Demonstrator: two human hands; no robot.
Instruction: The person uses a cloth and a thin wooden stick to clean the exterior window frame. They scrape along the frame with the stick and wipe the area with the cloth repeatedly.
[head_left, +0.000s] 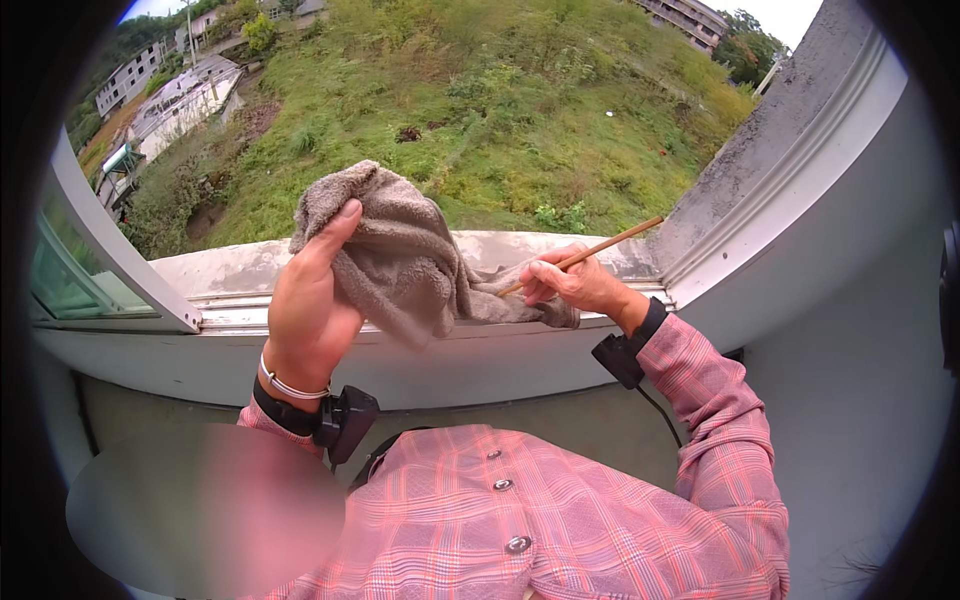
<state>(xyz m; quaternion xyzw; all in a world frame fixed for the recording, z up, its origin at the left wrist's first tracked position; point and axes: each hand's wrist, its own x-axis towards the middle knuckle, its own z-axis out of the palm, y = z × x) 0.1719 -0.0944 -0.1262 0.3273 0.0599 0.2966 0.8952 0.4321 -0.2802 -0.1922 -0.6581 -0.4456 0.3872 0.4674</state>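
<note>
A brown-grey terry cloth (405, 255) is bunched over the window sill. My left hand (311, 300) grips its upper left part, thumb on top, and holds it up. From there the cloth droops to the right down to the window track. My right hand (570, 277) holds a thin wooden stick (611, 244), like a chopstick, slantwise between thumb and fingers. The stick's lower tip meets the cloth's right end, which lies across the track under my right hand. Whether my right fingers also pinch the cloth cannot be told.
The sliding window track (232, 319) runs along the sill, with a concrete ledge (210, 270) beyond it. A glass sash (82, 270) stands at the left, a white frame (787, 210) at the right. Outside lies a grassy slope (487, 135). Black devices (352, 424) are strapped to both wrists; one cable trails.
</note>
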